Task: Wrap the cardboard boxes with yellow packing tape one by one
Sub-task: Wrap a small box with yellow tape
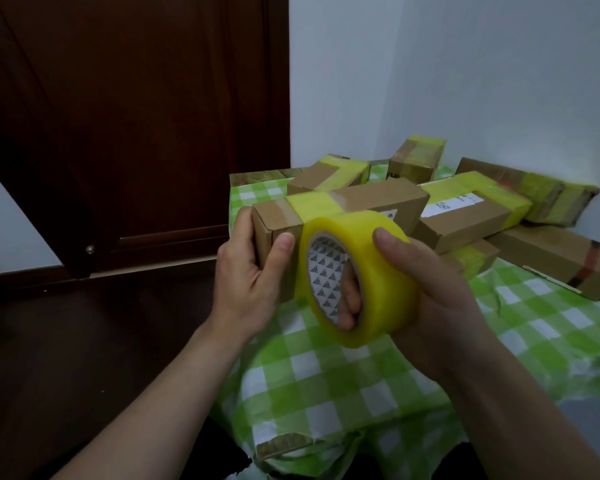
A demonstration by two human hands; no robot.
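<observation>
A long brown cardboard box [378, 199] is held up above the table, one yellow tape band around it near its left end. My left hand [253, 271] grips that left end, thumb on the near face. My right hand [426, 292] holds the yellow tape roll [371, 271], fingers through its core and thumb on its outer face. The roll is pressed against the box's near side, with tape running from it up over the box.
Several cardboard boxes with yellow tape bands [471, 209] lie piled at the back of the table against the white wall. A green-and-white checked cloth [326, 386] covers the table. A dark wooden door [129, 116] and dark floor are to the left.
</observation>
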